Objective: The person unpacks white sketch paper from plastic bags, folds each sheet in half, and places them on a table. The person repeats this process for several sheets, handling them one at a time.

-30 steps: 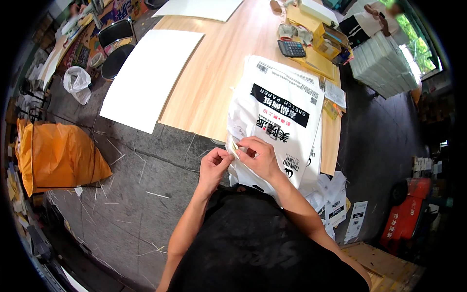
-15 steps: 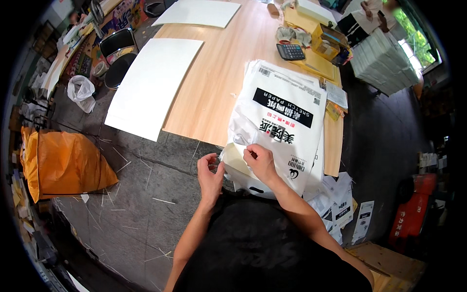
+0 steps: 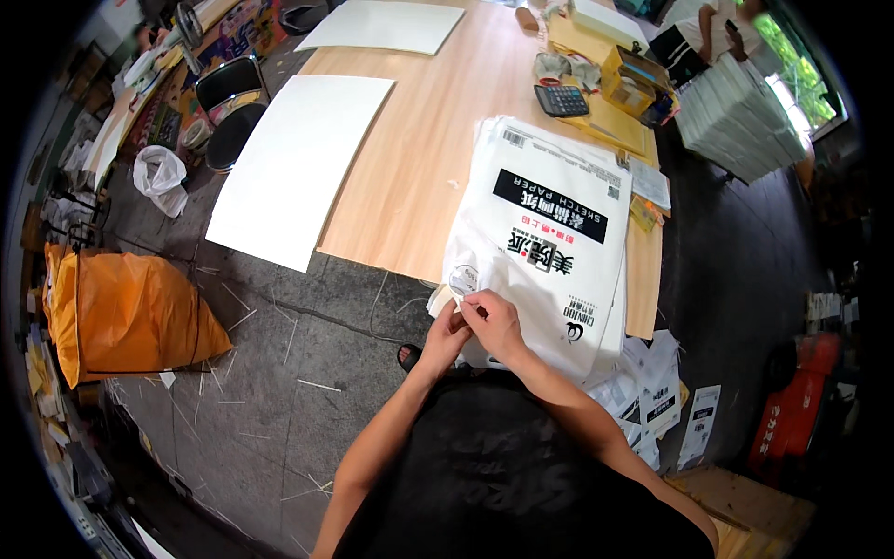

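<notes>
A white printed plastic bag (image 3: 568, 298) lies on top of a stack of similar bags at the table's near right corner. My left hand (image 3: 445, 343) is closed at the bag's near left edge, fingertips pressed together. Right beside it, my right hand (image 3: 495, 328) pinches the same edge, and the two hands' fingertips meet. What lies exactly between the fingers is mostly hidden. Just beyond them, a round grey-printed mark (image 3: 464, 278) shows on crumpled plastic. A cream-coloured edge (image 3: 441, 299) pokes out left of the fingers.
White boards (image 3: 298, 158) lie on the wooden table (image 3: 410, 177). A calculator (image 3: 561, 101), gloves (image 3: 566, 69) and a yellow box (image 3: 629, 82) sit at the far right. An orange sack (image 3: 135, 312) stands on the floor. Beyond, a person (image 3: 712, 33) stands by wrapped stacks (image 3: 740, 121).
My left hand has moved right, from spread fingers to a pinch against my right hand. My right hand has lowered slightly. The bag's opening and its dark handle slot are now covered.
</notes>
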Demonstrator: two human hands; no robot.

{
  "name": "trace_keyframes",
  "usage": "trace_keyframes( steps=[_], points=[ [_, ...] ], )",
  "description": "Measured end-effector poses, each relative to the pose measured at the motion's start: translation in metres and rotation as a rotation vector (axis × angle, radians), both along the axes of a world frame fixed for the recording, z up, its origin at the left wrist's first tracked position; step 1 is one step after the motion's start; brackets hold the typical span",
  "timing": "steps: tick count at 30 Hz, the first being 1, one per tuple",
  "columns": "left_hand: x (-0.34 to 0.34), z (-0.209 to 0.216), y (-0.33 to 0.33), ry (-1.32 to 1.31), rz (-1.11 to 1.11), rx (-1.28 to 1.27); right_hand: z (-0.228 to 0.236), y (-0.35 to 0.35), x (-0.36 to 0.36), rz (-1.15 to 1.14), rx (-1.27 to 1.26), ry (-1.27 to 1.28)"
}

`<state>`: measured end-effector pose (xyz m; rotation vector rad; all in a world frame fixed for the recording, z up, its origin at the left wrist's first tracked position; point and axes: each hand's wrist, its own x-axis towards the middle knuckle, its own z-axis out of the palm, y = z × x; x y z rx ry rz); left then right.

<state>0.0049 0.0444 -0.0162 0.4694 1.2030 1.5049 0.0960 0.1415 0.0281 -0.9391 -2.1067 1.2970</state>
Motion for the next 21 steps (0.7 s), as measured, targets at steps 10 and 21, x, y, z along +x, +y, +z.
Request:
trace_keyframes(
  steps=[10,21],
  points=[
    [0.002,-0.011,-0.006,0.113,0.024,-0.082,-0.006,-0.004,0.003,0.057,0.084,0.009],
    [0.015,-0.033,-0.012,0.131,0.249,-0.409,0.011,-0.004,0.086,0.06,0.724,-0.443]
  ],
)
